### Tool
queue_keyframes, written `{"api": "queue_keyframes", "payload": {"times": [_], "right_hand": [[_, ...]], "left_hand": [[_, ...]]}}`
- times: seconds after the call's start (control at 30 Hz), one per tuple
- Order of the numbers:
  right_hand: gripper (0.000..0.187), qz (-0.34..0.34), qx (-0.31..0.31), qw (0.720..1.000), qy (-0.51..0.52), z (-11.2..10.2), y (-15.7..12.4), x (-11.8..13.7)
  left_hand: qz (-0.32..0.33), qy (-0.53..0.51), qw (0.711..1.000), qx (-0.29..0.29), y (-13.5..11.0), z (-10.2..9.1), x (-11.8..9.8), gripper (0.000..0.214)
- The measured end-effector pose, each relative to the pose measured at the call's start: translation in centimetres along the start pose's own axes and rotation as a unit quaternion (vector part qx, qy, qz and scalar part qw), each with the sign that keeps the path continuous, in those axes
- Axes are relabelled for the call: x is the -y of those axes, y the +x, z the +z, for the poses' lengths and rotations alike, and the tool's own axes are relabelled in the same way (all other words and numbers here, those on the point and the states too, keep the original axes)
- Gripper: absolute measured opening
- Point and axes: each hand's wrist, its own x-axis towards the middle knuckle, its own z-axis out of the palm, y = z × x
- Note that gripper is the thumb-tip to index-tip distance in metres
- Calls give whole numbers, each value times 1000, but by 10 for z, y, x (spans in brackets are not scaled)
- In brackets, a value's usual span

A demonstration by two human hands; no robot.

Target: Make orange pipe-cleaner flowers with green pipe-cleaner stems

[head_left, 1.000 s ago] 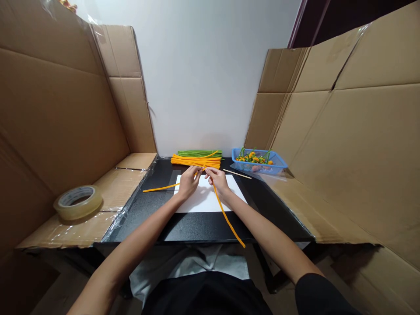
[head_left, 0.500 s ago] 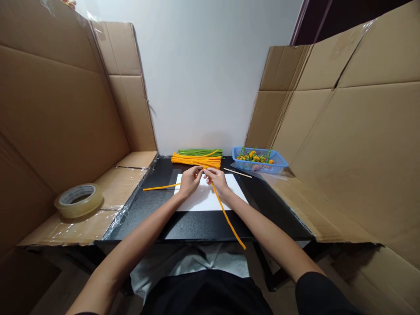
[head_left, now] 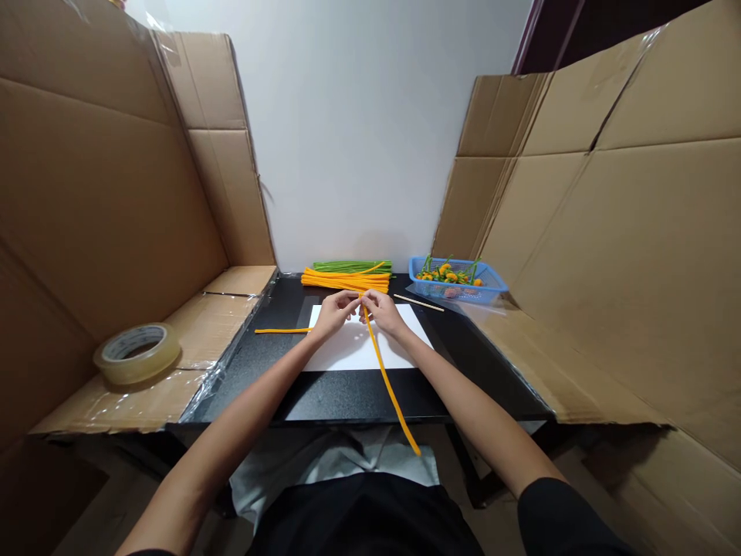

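Orange pipe cleaner [head_left: 383,371] is pinched between the fingertips of both my hands, above a white sheet of paper [head_left: 347,357]. One long end hangs from the fingers toward me, past the table's front edge. My left hand [head_left: 334,315] is closed on it from the left, and my right hand [head_left: 382,313] from the right; the fingertips meet. Another orange length [head_left: 282,331] sticks out to the left behind my left hand; whether it joins the held piece is hidden. Just behind the hands lies a bundle of orange pipe cleaners [head_left: 341,280].
Green pipe cleaners [head_left: 353,267] lie behind the orange bundle. A blue basket [head_left: 492,292] with small orange-and-green flowers [head_left: 445,270] stands at the back right. A thin stick [head_left: 420,303] lies before it. A tape roll [head_left: 137,354] rests on cardboard [head_left: 228,309] at left.
The hanging orange end has swung left and now drops more from between the fingertips. The left-hand orange length has levelled slightly. Both hands remain together over the paper.
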Motion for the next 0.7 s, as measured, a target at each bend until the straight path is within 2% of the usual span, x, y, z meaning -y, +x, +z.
{"api": "queue_keyframes", "payload": {"times": [0.07,0.33,0.5,0.7], "right_hand": [[41,7,13,1000,13,-1,1,-2],[36,-17,-20,1000,7,3,1,-4],[38,0,-47,999,27,7,-2,-3],[38,27,-41,997,60,1,-1,4]], "left_hand": [[-12,-18,1000,0,2,-2,1,51],[-9,-28,999,-21,3,-6,1,44],[-16,-27,999,-19,1,-4,-3,41],[-9,-2,1000,-20,1,-6,-7,36]]}}
